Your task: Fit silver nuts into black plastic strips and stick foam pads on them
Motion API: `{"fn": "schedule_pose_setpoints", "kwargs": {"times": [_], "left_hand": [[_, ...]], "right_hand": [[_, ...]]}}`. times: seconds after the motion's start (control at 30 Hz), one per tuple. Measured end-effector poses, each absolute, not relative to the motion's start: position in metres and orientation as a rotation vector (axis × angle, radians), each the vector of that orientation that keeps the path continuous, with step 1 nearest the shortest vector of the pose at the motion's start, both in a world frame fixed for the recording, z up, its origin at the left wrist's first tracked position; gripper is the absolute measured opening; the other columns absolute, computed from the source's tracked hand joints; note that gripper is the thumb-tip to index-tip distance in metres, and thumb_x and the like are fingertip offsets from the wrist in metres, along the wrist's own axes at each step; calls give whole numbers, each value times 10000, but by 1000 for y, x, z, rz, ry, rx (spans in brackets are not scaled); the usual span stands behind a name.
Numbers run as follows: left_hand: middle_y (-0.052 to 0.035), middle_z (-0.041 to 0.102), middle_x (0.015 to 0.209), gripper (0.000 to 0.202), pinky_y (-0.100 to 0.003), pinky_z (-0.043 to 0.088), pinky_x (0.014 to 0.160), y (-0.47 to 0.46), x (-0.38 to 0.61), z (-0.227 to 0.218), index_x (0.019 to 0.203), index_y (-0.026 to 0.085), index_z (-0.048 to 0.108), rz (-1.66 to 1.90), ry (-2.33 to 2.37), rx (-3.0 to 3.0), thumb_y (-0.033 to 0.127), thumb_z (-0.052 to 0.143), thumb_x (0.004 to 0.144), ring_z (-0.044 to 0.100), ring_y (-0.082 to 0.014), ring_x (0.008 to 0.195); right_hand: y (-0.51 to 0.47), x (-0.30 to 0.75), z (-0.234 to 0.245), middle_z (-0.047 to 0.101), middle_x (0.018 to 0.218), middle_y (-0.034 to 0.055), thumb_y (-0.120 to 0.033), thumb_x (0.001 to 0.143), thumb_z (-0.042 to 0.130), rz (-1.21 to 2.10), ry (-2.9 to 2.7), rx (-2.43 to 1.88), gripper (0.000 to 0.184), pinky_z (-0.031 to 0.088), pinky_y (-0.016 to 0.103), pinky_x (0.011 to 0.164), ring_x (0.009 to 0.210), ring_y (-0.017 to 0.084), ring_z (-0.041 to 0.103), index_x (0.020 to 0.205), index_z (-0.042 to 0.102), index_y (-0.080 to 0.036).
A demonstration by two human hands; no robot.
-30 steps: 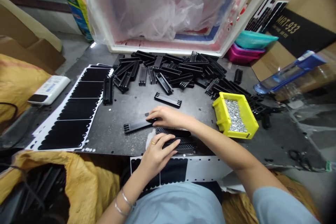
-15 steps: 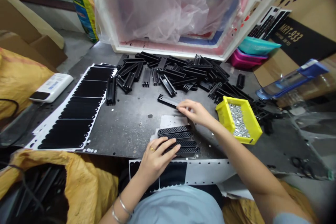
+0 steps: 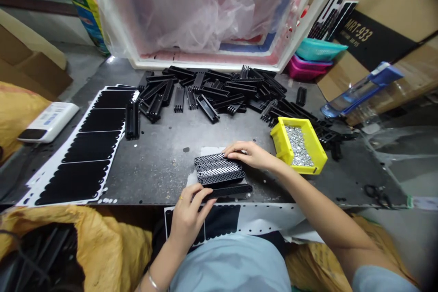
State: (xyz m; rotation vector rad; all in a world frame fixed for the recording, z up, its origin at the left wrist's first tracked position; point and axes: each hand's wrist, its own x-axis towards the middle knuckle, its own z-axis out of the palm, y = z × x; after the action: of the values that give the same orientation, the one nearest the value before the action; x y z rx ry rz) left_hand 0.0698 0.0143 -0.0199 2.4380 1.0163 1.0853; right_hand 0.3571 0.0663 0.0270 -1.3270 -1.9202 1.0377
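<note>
A row of several black perforated strips (image 3: 219, 169) lies side by side on the grey worktop (image 3: 160, 155) near its front edge. My right hand (image 3: 249, 154) is closed on the right end of the farthest strip (image 3: 210, 159) in the row. My left hand (image 3: 189, 212) pinches the left end of the nearest strip (image 3: 230, 190), thumb and forefinger around it. A sheet of black stickers (image 3: 222, 220) lies just below the table edge, partly under my left hand.
A pile of black comb-like parts (image 3: 219, 89) fills the back of the worktop. A yellow bin of small screws (image 3: 298, 146) stands right of my right hand. Black sticker sheets (image 3: 89, 150) and a white device (image 3: 48, 122) lie left. Scissors (image 3: 376, 193) lie far right.
My right hand set one part aside, took a loose black strip from farther back, and brought it to the far side of the row. My left hand shifted to the nearest strip.
</note>
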Motion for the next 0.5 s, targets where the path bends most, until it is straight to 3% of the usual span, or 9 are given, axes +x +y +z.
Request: {"fn": "schedule_pose_setpoints", "kwargs": {"times": [0.13,0.23,0.3,0.37,0.43,0.5], "left_hand": [[-71,673,1070,180,-339,578,913,16,63,-16,1185,209,611,1005,890,2465,214,639,1007,684,-204,999],[-71,668,1063,205,-358,549,923,15,59,-16,1179,218,612,1008,935,2467,217,676,984,663,-214,1007],[-108,645,1145,271,-432,513,987,17,61,-14,1215,217,613,1011,1079,2489,254,705,963,632,-262,1091],[-189,576,1342,493,-528,455,1068,23,70,-9,1367,195,554,954,1188,2531,344,736,934,562,-347,1257],[-267,416,1546,838,-607,381,1138,35,85,-3,1543,151,386,827,1167,2597,465,778,873,414,-439,1429],[-281,339,1613,1081,-656,296,1192,51,100,1,1616,136,246,663,1077,2660,547,815,794,322,-476,1493]], "right_hand": [[46,358,31,688,1378,48,-252,1052,548,836,-1891,-1419,238,466,525,1169,1310,223,626,1196,731,-301],[16,360,39,691,1329,57,-289,1075,505,707,-1805,-1543,258,489,508,1142,1275,226,632,1238,704,-300],[-10,364,46,699,1280,57,-319,1073,510,673,-1797,-1596,246,523,472,1097,1228,227,651,1219,707,-298],[-36,375,51,694,1265,64,-331,1054,546,543,-1767,-1663,227,534,460,1071,1198,243,661,1203,713,-298],[-54,395,54,696,1234,81,-312,1036,560,284,-1663,-1770,233,533,463,1053,1156,263,672,1207,718,-286],[-61,424,52,699,1210,100,-294,1019,553,40,-1557,-1931,266,539,462,1022,1112,283,685,1225,719,-264]]}}
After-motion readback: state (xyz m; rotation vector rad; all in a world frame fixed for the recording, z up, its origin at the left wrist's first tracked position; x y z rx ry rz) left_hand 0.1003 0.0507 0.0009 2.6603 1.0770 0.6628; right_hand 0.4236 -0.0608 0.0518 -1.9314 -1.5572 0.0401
